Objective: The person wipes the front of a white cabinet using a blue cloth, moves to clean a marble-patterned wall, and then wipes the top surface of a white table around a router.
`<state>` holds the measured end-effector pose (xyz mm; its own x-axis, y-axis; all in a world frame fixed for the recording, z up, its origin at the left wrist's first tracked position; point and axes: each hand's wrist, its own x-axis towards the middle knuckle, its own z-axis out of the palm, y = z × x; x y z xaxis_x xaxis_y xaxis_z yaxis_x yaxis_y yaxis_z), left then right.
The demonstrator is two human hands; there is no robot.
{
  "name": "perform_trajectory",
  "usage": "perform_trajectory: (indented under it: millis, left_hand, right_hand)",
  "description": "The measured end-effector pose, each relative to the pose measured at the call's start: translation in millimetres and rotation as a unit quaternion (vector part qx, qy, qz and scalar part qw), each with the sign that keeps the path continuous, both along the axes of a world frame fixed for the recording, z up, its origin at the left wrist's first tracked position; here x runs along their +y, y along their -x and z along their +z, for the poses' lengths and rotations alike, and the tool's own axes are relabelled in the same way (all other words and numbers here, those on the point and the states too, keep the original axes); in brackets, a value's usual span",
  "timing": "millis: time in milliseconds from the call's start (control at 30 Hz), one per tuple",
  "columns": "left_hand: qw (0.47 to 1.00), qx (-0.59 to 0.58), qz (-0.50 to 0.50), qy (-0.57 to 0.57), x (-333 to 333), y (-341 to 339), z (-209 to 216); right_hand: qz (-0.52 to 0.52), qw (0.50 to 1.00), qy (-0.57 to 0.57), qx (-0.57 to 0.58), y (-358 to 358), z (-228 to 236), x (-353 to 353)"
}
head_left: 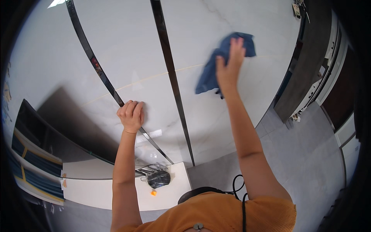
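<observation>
A blue cloth (210, 75) lies bunched against a glossy white marbled wall (216, 123). My right hand (232, 63) presses on it from above, fingers spread over the fabric and slightly smeared by motion. Part of the cloth hangs down to the left of the wrist. Lower and to the left, my left hand (131, 115) rests on the wall with its fingers curled in, beside a shiny dark strip (102, 75). No object shows in that hand. A second dark strip (168, 58) runs down the wall between my two hands.
A large dark television (42, 133) stands at the left above a long white cabinet (89, 193). A rounded black object (159, 179), cables and a small orange piece (154, 193) are on the cabinet's end. Grey floor tiles (305, 154) and a dark panel (309, 58) are at the right.
</observation>
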<state>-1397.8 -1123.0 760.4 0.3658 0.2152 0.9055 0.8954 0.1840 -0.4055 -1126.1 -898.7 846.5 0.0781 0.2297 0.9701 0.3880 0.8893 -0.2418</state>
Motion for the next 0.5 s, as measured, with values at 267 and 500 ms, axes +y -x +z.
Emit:
perform_trajectory:
  millis: [267,500]
  left_hand:
    - [1.0,-0.01,-0.02,0.001,4,-5,-4]
    - [0.999,-0.026,-0.028,0.002,7,-6,-6]
  right_hand:
    - [-0.11,0.99,0.023,0.08,2,-19,24]
    - [-0.048,0.96,-0.149,-0.231,81,12,-77]
